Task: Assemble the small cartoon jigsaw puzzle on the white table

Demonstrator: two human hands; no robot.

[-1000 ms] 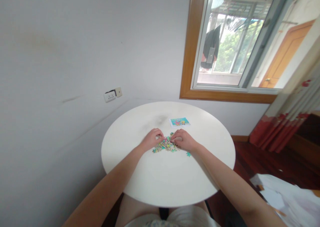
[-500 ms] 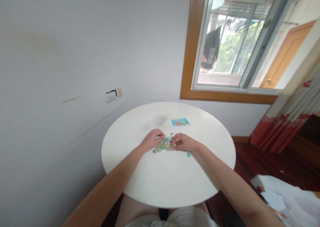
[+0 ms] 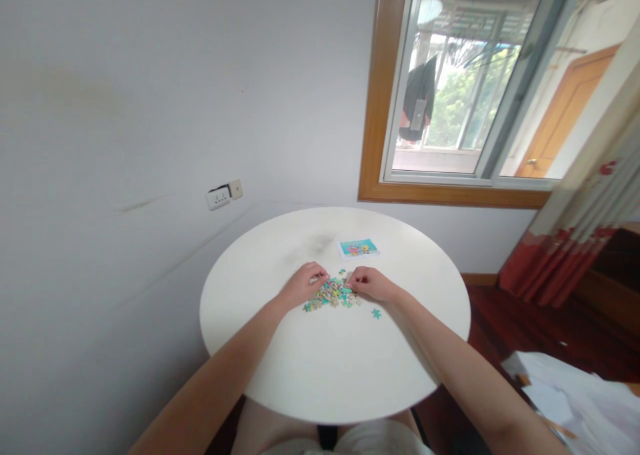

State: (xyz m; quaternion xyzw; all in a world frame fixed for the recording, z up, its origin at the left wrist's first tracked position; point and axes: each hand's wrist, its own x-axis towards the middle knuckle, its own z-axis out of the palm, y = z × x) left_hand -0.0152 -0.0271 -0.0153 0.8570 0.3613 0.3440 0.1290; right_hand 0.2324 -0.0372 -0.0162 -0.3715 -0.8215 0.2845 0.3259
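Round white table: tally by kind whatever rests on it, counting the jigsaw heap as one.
Heap of small multicoloured jigsaw pieces: 1
Lone teal jigsaw piece apart from it: 1
Blue picture card: 1
Bare hands: 2, left hand and right hand
Total: 5

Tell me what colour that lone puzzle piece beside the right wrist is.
The lone piece is teal, clearest in head view.

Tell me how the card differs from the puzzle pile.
The card is one flat rectangle; the pile is many small loose pieces. The card lies untouched farther back; the pile sits between the left hand and right hand, which touch it. Both show teal and rest on the table.
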